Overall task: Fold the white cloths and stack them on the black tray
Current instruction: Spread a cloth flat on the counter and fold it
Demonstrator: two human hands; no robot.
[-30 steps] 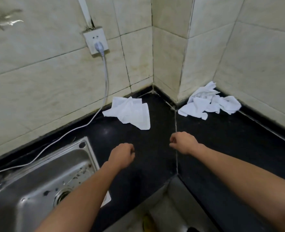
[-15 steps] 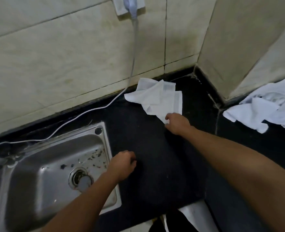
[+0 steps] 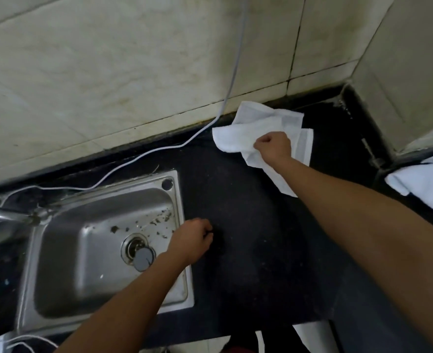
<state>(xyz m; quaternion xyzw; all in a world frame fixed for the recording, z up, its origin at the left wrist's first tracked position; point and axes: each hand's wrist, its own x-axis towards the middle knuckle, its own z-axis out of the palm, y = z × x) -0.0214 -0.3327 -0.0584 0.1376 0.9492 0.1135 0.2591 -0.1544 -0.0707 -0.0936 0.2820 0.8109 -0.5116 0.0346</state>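
Right hand [image 3: 274, 146] first: you are now gripping the crumpled white cloth [image 3: 266, 121] by the tiled wall, having moved up from the near corner you were only touching half a second ago, and the fabric is bunching on the black worktop [image 3: 248, 225]. Your left hand [image 3: 192, 238] is staying clenched on nothing beside the sink [image 3: 182, 200] rim. Folding is probably just beginning, with a second heap of cloths [image 3: 429, 184] waiting at the right edge and the black tray not showing anywhere in view.
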